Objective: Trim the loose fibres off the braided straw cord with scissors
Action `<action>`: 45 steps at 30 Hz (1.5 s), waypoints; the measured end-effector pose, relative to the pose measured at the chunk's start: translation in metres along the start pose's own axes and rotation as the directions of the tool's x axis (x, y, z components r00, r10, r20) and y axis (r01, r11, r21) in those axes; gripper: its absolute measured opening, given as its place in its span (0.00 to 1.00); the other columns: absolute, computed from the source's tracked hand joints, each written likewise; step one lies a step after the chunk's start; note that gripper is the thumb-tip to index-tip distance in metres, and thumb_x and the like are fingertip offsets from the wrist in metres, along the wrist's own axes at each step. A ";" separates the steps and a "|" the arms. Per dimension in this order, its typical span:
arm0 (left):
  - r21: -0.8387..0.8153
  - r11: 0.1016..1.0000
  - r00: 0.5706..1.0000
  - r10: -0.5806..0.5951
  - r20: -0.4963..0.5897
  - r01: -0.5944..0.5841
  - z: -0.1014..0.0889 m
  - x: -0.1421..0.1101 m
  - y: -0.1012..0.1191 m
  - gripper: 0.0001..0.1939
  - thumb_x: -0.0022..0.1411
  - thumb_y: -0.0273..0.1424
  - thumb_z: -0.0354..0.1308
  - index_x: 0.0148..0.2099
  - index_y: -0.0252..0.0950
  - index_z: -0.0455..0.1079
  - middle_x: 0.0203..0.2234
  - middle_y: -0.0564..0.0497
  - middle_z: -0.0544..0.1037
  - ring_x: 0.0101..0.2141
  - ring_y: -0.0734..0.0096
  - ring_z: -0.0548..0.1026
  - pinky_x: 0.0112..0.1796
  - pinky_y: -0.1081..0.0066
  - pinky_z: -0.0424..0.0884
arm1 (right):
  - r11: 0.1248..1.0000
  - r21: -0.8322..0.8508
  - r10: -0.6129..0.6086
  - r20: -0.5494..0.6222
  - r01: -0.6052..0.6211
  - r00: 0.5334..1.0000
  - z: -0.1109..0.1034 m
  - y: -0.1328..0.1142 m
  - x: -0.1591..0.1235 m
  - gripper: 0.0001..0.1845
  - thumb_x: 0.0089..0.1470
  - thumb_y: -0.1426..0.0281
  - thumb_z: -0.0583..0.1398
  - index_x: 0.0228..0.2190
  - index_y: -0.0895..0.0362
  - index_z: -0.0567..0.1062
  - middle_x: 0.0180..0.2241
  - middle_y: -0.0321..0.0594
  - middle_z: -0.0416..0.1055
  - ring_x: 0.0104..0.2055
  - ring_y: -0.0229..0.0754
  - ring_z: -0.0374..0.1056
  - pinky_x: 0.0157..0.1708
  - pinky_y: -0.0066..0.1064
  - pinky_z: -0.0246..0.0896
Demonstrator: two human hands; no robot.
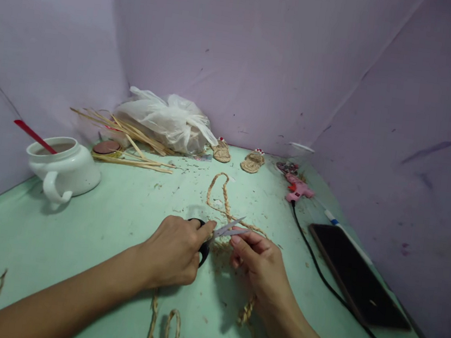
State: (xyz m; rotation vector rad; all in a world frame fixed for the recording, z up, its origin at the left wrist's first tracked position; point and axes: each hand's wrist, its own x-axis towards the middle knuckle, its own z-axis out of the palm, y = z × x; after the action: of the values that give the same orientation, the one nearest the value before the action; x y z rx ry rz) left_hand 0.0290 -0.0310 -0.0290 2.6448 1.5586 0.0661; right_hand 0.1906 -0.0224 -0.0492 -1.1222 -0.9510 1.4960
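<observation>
Left hand (177,246) grips black-handled scissors (217,234), blades parted | right hand (261,264) pinching braided straw cord (246,311) close by | tiny woven sandals (253,162) stand beyond, near the lilac wall (255,63)

The left hand (178,248) partly hides the scissors (220,232); the bottom edge crops braided cord (153,319).

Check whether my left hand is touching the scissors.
Touching. The head view shows it plainly: your left hand is wrapped around the handle end of the scissors, with the open blades sticking out past your fingers.
</observation>
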 end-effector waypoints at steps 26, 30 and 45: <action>-0.998 0.015 0.776 -0.630 0.038 0.061 -0.002 0.014 -0.020 0.22 0.39 0.33 0.64 0.37 0.33 0.63 0.19 0.55 0.72 0.19 0.74 0.70 0.22 0.76 0.62 | 0.888 0.335 0.226 0.279 -0.315 0.933 0.001 -0.006 0.004 0.11 0.43 0.75 0.61 0.33 0.62 0.76 0.29 0.42 0.71 0.24 0.33 0.64 0.28 0.26 0.65; -1.000 -0.024 0.761 -0.648 0.020 0.006 0.002 0.015 -0.019 0.23 0.38 0.34 0.65 0.38 0.34 0.62 0.20 0.55 0.73 0.20 0.74 0.71 0.21 0.77 0.61 | 0.869 0.333 0.252 0.340 -0.367 0.906 0.000 -0.003 0.004 0.11 0.43 0.75 0.61 0.34 0.63 0.76 0.27 0.41 0.71 0.23 0.32 0.63 0.26 0.25 0.64; -0.856 -0.432 0.727 -0.679 0.101 -0.284 -0.030 0.007 -0.052 0.12 0.43 0.22 0.56 0.34 0.34 0.64 0.19 0.54 0.71 0.19 0.79 0.69 0.16 0.83 0.56 | 0.949 -0.144 0.299 0.125 -0.281 0.946 0.002 -0.004 0.001 0.10 0.40 0.74 0.61 0.30 0.62 0.75 0.19 0.34 0.69 0.11 0.25 0.48 0.06 0.17 0.41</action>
State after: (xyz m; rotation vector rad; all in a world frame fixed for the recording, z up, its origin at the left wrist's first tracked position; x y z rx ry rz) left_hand -0.0151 0.0020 -0.0038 0.5486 0.9597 1.5690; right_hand 0.1895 -0.0208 -0.0445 -1.3012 -1.0228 1.7968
